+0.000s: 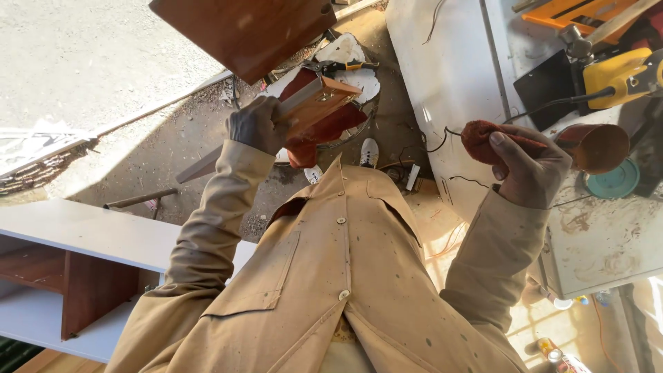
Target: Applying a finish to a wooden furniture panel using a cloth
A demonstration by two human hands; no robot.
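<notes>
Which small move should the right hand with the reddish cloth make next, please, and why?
Probably bring the right hand across to the wooden piece. The reddish cloth is bunched in that hand's grip, apart from the wood, while the left hand holds the stained piece up with its face open to the cloth.

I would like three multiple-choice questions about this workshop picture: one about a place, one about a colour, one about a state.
1. Where is the red-brown rag?
A. on the ground
B. in the right hand
C. on the white shelf

2. What colour is the power tool on the bench?
A. yellow
B. blue
C. green

3. How is the wooden piece?
A. lying on the bench
B. leaning on a wall
C. gripped in the left hand

Answers: 1 B, the fingers close around the rag. 2 A, its body is yellow. 3 C, the left hand holds it in the air.
</notes>
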